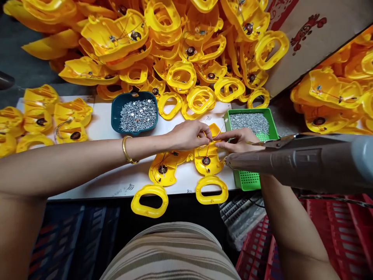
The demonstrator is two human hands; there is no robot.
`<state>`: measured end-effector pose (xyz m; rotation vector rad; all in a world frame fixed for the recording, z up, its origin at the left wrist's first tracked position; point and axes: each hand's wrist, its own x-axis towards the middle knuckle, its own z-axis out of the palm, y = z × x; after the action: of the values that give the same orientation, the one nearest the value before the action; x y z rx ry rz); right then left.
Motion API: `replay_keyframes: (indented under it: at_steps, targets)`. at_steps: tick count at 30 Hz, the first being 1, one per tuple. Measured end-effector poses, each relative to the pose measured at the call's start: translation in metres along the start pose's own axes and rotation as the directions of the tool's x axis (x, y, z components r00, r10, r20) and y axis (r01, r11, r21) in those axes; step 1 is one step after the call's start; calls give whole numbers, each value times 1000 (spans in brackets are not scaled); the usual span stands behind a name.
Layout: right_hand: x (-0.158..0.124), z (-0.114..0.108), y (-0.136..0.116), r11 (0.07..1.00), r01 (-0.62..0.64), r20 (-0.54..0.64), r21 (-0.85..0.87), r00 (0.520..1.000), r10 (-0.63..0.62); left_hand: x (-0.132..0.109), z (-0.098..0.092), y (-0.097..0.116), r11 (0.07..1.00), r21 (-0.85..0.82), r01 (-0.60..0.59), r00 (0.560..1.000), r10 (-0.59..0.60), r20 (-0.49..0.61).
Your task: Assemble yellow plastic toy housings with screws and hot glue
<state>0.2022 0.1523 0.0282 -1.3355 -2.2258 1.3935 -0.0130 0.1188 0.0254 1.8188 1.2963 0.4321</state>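
My left hand (189, 134), with a gold bangle at the wrist, is closed in a pinch on thin wires (208, 147) above a yellow plastic shell (201, 165). My right hand (237, 139) meets it from the other side, thumb and forefinger on the same wires. A round dark speaker (206, 160) sits in this shell. To its left lies a second open shell (155, 165) with a speaker and wires. Across my right wrist, nearer the camera, runs a grey electric screwdriver (291, 161); whether anything of my right hand touches it is hidden.
Yellow rings (212, 200) lie along the near edge of the white board (107, 182). A dark teal tub (116, 126) and a green basket (274, 124) hold small screws. Piled yellow shells (116, 35) fill the back. At right stands a printed carton (309, 42); red crates (329, 229) are below.
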Motion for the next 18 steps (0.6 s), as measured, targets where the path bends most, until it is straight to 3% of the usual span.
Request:
replay_keyframes:
  at_steps: [4, 7, 10, 13, 15, 18]
  targets:
    - [7, 8, 0, 999, 7, 7, -34, 1000, -7, -2, -4, 3, 1000, -1, 14, 1000, -14, 26]
    - [3, 7, -3, 998, 7, 5, -60, 1000, -6, -14, -7, 12, 986, 163, -23, 994, 40, -104]
    - [-1, 5, -9, 994, -19, 48, -104, 999, 24, -26, 1, 19, 894, 419, -158, 919, 288, -270]
    - [-3, 4, -15, 998, -10, 82, -67, 996, 16, -31, 19, 17, 747, 592, -304, 849, 494, -187]
    - [-3, 3, -17, 999, -12, 96, -30, 995, 14, -29, 30, 13, 719, 638, -275, 854, 488, -181]
    - [-4, 3, -19, 999, -34, 122, -2, 992, 34, -24, 39, 5, 753, 635, -175, 863, 428, -269]
